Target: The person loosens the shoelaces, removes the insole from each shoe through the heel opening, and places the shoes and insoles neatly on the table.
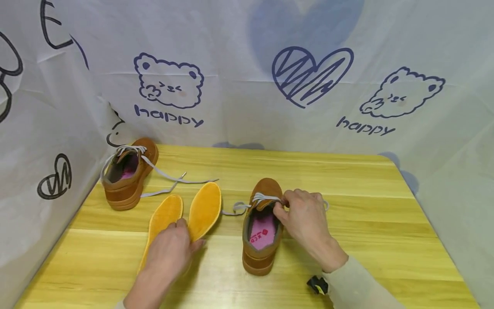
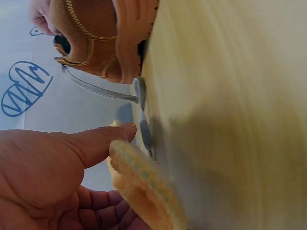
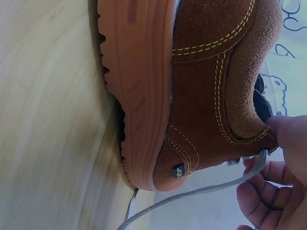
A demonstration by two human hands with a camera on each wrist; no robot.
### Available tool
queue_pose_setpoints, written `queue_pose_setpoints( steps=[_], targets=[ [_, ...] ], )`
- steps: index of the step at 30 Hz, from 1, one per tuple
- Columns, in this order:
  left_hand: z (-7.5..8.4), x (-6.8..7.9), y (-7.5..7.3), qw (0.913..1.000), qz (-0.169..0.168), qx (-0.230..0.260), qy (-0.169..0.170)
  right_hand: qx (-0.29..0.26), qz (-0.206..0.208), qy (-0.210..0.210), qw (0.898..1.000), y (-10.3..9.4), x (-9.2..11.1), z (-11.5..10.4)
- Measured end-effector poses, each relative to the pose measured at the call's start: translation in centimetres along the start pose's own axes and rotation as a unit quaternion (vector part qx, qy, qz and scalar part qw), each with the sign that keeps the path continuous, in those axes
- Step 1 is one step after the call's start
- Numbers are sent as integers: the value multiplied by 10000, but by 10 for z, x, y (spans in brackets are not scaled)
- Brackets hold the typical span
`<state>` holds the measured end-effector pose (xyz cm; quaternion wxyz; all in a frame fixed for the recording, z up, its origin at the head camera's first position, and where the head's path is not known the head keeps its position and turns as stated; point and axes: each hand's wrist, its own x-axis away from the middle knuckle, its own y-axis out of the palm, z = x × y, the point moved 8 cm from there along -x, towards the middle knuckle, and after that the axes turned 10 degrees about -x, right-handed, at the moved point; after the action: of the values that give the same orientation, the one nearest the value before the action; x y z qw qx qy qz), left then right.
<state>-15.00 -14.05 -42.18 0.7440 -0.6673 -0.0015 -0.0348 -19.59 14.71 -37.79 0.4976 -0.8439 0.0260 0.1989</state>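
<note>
Two orange-yellow fleecy insoles (image 1: 206, 209) fan out from my left hand (image 1: 170, 248), toe ends pointing away from me. In the left wrist view, the thumb lies along an insole (image 2: 139, 187) with the fingers curled beneath. To the right stands a brown lace-up shoe (image 1: 257, 261), heel toward me, a pink lining with red print inside. My right hand (image 1: 306, 214) pinches the edge of its opening, beside the white laces (image 1: 263, 197). In the right wrist view, the thumb is at the collar of the shoe (image 3: 196, 91), and a loose lace (image 3: 192, 192) hangs from the top eyelet.
A matching brown shoe (image 1: 123, 193) stands at the back left of the wooden table (image 1: 370, 240), its laces trailing right. A small black object (image 1: 317, 284) lies by the right sleeve (image 1: 359, 283). White printed sheeting (image 1: 239, 111) encloses the back and sides.
</note>
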Motion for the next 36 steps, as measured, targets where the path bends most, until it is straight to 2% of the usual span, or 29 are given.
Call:
queue_pose_setpoints(
  steps=[6,18,30,36],
  targets=[
    [-5,3,12,9994,-290,-61,-175,-11,13,11,10000,0,0,0],
    [2,6,25,9983,-553,-120,-127,15,42,-23,10000,-1,0,0],
    [11,9,22,9995,-108,-254,137,2,57,-46,10000,-1,0,-1],
    [11,10,22,9998,-105,-143,113,-9,77,-26,10000,-1,0,0]
  ],
)
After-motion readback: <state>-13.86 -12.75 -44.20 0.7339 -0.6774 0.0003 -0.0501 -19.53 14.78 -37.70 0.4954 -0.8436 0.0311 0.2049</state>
